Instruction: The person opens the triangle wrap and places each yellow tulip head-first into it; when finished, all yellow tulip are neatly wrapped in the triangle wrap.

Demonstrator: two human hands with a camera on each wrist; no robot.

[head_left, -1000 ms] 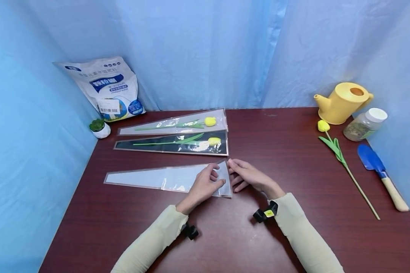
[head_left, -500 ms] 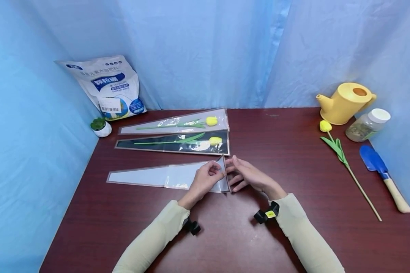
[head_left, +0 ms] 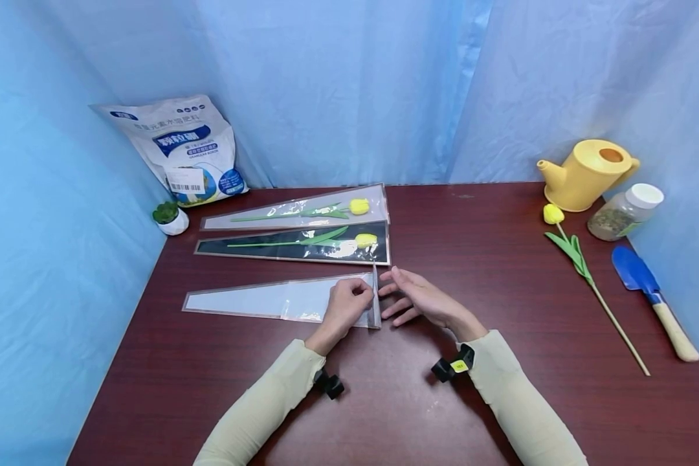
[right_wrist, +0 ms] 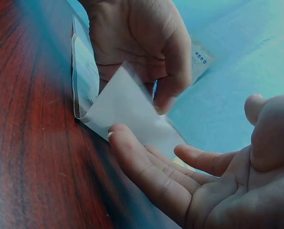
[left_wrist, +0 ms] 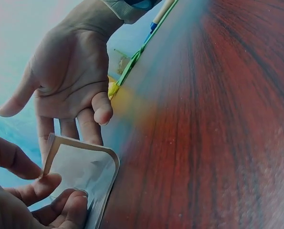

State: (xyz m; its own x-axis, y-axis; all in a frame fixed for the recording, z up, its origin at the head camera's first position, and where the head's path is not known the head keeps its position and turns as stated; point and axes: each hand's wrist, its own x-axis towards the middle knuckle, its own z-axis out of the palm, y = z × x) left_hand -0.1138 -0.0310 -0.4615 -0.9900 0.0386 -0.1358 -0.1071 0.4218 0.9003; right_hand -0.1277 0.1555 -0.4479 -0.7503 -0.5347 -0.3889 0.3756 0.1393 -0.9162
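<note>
A long tapered white flower sleeve lies flat near the middle of the table, its wide right end bent upward. My left hand pinches the edge of that raised end between thumb and finger, as the left wrist view shows at the sleeve's rim. Just to the right, my right hand has its fingers spread and fairly straight behind the raised end. Whether its fingertips touch the film I cannot tell. Farther back lie a black sleeve and a pale sleeve, each with a yellow tulip inside.
At the back left stand a fertilizer bag and a small potted succulent. Along the right side are a loose yellow tulip, a yellow watering can, a lidded jar and a blue trowel.
The sleeve's wide end has risen from lying nearly flat to standing up and bending left. My left hand now pinches its edge; my right hand has shifted slightly left, fingers still spread.
</note>
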